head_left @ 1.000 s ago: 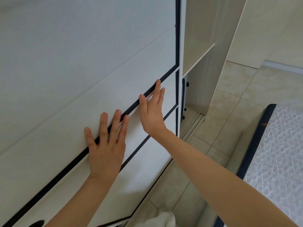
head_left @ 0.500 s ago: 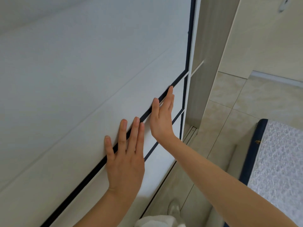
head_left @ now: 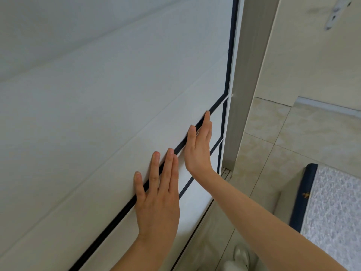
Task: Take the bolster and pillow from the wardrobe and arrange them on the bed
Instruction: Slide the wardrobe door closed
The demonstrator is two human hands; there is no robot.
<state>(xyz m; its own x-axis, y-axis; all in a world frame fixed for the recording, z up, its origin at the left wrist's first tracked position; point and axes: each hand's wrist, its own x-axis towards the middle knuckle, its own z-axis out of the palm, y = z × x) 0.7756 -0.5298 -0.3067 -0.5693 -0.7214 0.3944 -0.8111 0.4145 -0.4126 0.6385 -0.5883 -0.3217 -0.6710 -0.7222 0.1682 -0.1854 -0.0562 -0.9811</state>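
The big white wardrobe door (head_left: 97,114) fills most of the view, and its edge sits right against the grey side panel (head_left: 246,75). The bed (head_left: 336,212) waits low on the right, bare on the corner I can see. Both hands lie flat and spread on the door, holding nothing: the left hand (head_left: 158,204) lower, the right hand (head_left: 199,151) higher, near the edge. Flat palms probably help slide it along. I cannot see the bolster or pillow anywhere.
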